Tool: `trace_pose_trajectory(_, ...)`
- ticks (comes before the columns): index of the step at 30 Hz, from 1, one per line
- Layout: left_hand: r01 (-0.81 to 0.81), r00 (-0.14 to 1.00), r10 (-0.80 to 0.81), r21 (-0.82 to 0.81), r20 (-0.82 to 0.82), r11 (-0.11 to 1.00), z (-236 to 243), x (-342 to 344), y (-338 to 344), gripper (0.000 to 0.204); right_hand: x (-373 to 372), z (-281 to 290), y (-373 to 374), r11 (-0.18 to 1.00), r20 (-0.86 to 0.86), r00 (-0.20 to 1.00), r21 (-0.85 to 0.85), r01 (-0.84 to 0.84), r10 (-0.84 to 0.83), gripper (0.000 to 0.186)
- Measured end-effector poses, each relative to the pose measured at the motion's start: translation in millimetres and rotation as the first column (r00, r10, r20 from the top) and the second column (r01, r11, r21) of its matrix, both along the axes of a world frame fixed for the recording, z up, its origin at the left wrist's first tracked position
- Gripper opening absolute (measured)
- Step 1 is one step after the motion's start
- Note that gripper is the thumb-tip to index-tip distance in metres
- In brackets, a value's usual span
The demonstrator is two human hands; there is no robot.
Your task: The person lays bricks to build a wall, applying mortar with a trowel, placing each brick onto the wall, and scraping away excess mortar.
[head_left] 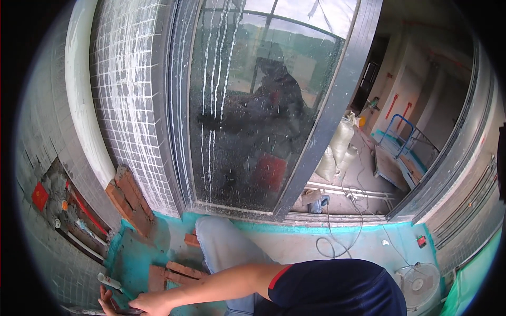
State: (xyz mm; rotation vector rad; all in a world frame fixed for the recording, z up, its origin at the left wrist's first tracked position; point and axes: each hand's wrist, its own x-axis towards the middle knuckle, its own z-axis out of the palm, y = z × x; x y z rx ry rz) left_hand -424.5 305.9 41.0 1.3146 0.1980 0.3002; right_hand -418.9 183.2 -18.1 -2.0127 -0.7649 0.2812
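Note:
My right arm reaches across to the lower left, and my right hand (151,304) is closed there, on something dark and thin that I cannot make out. Just left of it, at the lower rim, the fingers of my left hand (107,303) stick up, apart from each other; the rest of that hand is cut off. A short pale pipe stub (109,281) rises just beyond both hands. Red bricks (182,272) lie beside my right forearm. My bent knee in light jeans (224,245) is behind the forearm.
More bricks stand against the white vertical pipe (87,100) at the left corner. A splashed glass door (253,116) faces me; its open side shows filled sacks (337,152). A looped cable (333,247) and a round fan (417,283) are on the floor at right.

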Motion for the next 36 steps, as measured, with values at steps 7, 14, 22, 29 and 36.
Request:
trace_pose_trajectory(7, 0.269, 0.938, -0.195, 0.246, -0.286, 0.931, -17.2, 0.2, 12.1, 0.048, -17.0, -9.0, 3.8, 0.929, 0.021, 0.965, 0.277, 0.247, -0.262, 0.016)
trace_pose_trajectory(14, 0.171, 0.918, -0.141, 0.051, -0.371, 0.984, -26.1, -5.0, -8.5, 0.042, -42.6, 18.6, -1.8, 0.926, 0.003, 0.928, 0.057, 0.372, -0.373, 0.021)
trace_pose_trajectory(22, -0.022, 0.968, 0.021, -0.002, -0.249, 1.0, -27.6, 21.5, 53.1, 0.039, -57.2, -63.5, 30.5, 0.965, 0.197, 0.952, 0.169, 0.202, -0.234, 0.034)
trace_pose_trajectory(29, 0.024, 0.999, -0.025, 0.012, 0.025, 1.0, 0.7, 11.5, 1.6, 0.025, -26.8, -82.0, -14.0, 0.896, -0.272, 0.915, -0.41, 0.17, -0.298, 0.019)
trace_pose_trajectory(36, -0.311, 0.923, 0.35, -0.225, 0.158, 0.923, -1.1, -17.9, 45.8, 0.012, 49.7, -9.1, 92.1, 0.948, 0.046, 0.999, -0.317, 0.017, -0.002, 0.029)
